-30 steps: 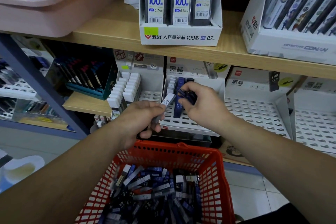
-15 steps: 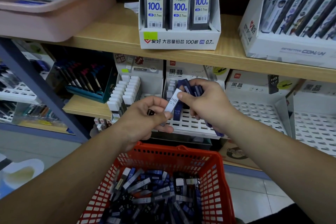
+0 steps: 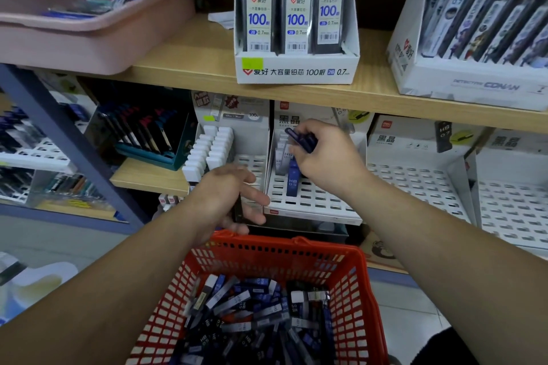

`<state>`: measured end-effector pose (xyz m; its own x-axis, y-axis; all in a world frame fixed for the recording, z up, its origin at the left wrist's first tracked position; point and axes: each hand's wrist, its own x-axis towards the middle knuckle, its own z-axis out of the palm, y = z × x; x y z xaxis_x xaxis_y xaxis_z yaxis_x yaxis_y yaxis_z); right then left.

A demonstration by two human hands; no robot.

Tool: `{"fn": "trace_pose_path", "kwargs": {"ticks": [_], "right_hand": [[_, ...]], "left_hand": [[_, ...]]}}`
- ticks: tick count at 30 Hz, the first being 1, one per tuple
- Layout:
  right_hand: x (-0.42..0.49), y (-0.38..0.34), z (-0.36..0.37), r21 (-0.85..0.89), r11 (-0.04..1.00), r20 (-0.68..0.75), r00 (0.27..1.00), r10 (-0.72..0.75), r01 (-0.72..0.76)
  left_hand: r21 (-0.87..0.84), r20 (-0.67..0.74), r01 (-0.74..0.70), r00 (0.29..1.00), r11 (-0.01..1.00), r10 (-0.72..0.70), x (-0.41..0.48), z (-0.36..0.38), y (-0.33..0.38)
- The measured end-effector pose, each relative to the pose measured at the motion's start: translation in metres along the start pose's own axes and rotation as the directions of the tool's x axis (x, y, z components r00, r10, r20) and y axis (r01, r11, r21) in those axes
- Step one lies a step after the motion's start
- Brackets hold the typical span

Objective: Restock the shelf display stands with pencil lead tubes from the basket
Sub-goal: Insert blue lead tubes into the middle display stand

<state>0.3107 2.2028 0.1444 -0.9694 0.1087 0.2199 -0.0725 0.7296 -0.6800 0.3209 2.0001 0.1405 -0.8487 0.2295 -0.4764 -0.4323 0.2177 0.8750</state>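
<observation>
Wooden shelf (image 3: 184,68) carries white display stands (image 3: 314,201) above grey floor (image 3: 59,243).

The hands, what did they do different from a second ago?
The left hand let go of the white-labelled tube, passing it to the right hand, then dropped back toward the basket with one dark tube left. The right hand rose to the stand, gripping its blue tubes. Basket, shelf and boxes stayed put.
</observation>
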Motion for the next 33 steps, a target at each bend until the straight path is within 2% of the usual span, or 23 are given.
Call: {"fn": "trace_pose_path", "kwargs": {"ticks": [3,9,11,14,18,22,26,30,33], "right_hand": [[0.003,0.005,0.007,0.016,1.000,0.000,1.000,0.019,-0.019],[0.011,0.002,0.017,0.021,1.000,0.026,1.000,0.015,-0.016],[0.012,0.002,0.018,0.015,1.000,0.038,0.999,0.014,-0.015],[0.013,0.001,0.018,-0.024,1.000,0.069,0.998,0.002,-0.001],[0.013,0.001,0.018,-0.077,0.996,0.090,0.996,-0.027,0.034],[0.013,0.002,0.021,-0.105,0.993,0.076,0.996,-0.041,0.048],[0.012,0.002,0.022,-0.036,0.999,0.076,0.997,-0.033,0.036],[0.014,0.007,0.021,0.003,1.000,0.017,1.000,0.000,0.000],[0.015,0.011,0.022,0.126,0.991,0.001,0.999,0.050,-0.050]], "left_hand": [[0.019,-0.034,-0.025,0.999,0.999,0.026,-0.004,-0.005,0.001],[-0.321,0.040,-0.036,0.998,0.946,0.051,-0.006,0.000,0.006],[-0.357,0.069,-0.041,0.995,0.933,0.070,-0.004,-0.002,0.006],[-0.301,0.101,-0.098,0.986,0.949,0.133,-0.001,-0.006,0.002],[-0.224,0.067,-0.200,0.973,0.954,0.220,0.002,-0.007,-0.004],[-0.161,0.089,-0.221,0.967,0.962,0.237,0.003,-0.010,-0.006],[-0.136,0.084,-0.224,0.968,0.965,0.237,0.003,-0.009,-0.009],[-0.116,0.075,-0.222,0.970,0.968,0.232,0.004,-0.008,-0.010],[-0.112,0.072,-0.215,0.972,0.970,0.223,0.004,-0.008,-0.011]]}}
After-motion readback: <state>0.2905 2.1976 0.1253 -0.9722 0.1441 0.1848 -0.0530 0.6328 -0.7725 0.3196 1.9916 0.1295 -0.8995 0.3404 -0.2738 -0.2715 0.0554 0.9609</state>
